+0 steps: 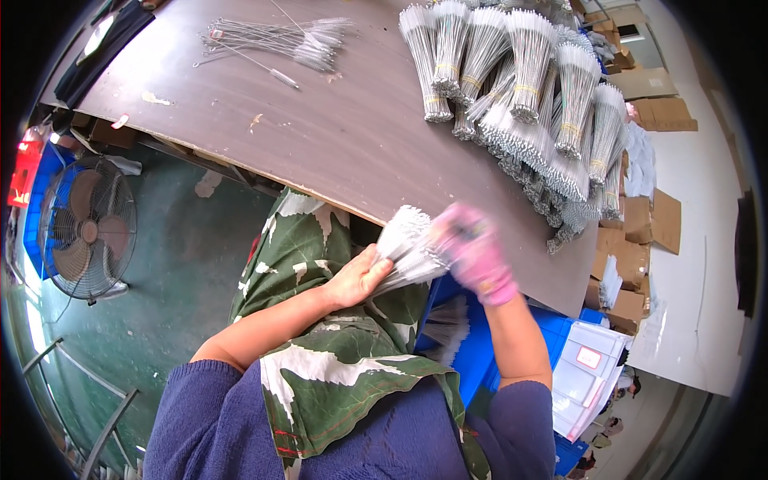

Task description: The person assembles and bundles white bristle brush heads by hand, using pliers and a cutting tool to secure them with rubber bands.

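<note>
My bare left hand is closed around a bundle of thin wire brushes with white bristles, held over my lap just off the table's front edge. My right hand, in a pink glove, is at the right side of this bundle. Motion smears its fingers, so their grip cannot be made out. More brushes of this kind, tied in bundles, are heaped on the table at the far right. A loose pile of wire brushes lies at the far left of the table.
The brown table runs across in front of me. A blue bin with brushes inside stands beside my right leg, near a pale plastic crate. A floor fan is at the left. Cardboard boxes stand beyond the table.
</note>
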A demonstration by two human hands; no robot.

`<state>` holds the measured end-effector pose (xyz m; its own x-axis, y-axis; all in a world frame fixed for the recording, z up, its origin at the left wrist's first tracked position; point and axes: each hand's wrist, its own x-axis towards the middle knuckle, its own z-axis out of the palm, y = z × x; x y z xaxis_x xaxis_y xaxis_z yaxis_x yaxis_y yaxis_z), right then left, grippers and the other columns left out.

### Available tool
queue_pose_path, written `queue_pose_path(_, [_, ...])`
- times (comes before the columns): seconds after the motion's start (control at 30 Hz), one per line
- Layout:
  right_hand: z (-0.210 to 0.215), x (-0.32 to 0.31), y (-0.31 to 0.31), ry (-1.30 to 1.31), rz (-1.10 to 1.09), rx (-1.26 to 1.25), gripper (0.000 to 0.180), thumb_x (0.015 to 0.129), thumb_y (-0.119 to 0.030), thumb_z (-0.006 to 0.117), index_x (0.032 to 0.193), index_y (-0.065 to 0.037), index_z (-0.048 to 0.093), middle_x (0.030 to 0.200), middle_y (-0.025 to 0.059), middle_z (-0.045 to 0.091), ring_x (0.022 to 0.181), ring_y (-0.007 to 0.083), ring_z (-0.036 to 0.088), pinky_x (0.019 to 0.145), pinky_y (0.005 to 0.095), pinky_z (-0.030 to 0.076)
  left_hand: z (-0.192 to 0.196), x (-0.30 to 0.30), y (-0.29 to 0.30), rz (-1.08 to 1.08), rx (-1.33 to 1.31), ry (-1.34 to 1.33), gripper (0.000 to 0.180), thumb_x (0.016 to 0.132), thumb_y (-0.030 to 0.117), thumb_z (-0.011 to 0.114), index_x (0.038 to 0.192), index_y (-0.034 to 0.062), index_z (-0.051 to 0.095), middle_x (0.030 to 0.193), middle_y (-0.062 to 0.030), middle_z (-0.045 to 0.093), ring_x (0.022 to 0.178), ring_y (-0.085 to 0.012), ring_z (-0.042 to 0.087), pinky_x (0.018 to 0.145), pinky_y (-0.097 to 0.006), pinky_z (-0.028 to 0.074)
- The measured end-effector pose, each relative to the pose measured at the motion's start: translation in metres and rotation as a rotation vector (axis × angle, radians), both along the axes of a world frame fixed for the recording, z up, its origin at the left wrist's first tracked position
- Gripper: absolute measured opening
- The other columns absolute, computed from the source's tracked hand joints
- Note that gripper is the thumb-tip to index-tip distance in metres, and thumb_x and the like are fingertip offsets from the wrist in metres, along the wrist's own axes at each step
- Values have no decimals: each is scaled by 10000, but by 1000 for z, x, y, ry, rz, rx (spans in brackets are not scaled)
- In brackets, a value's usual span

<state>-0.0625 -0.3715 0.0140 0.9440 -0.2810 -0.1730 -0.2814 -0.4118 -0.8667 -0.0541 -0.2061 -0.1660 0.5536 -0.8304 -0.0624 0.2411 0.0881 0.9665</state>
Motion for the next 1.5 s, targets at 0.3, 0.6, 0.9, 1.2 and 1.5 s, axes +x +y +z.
queue_pose_path(0.3, [48,15,-28,16,-21,85,114,811,-99,653,872,-5,631,794,10,625,713,60,548,640,215,441,49,39,21,-161,185,133,658,838,468,571,1229,-34,402,1161,-184,525,1107,-248,494,950,-340,374])
queue_pose_path(0.6, [45,1,-4,63,-57,294,251,786,-129,694,984,4,616,849,17,626,749,64,557,634,203,442,135,71,-17,239,-64,-392,245,888,140,557,1106,27,560,1039,-71,608,993,-163,554,887,-303,420])
queue_pose_path(0.9, [39,-27,-16,-49,-150,279,294,904,-228,545,1120,-30,573,919,17,632,782,74,578,629,206,442,136,70,-36,-11,-99,116,223,910,193,552,1042,15,568,863,-9,605,812,-61,541,741,-236,452])
queue_pose_path(1.2, [24,-35,-14,-164,-80,-227,276,887,-238,557,1007,1,626,861,165,651,746,238,630,680,312,473,147,71,-38,-58,-234,258,170,902,177,562,982,29,589,817,-2,588,746,-70,505,717,-232,433])
queue_pose_path(1.5, [28,-29,-12,-151,-41,-327,247,860,-194,584,982,15,629,821,179,647,735,285,638,658,329,481,141,69,-40,-41,-204,236,175,908,171,552,1001,38,615,799,22,576,734,-43,497,701,-212,439])
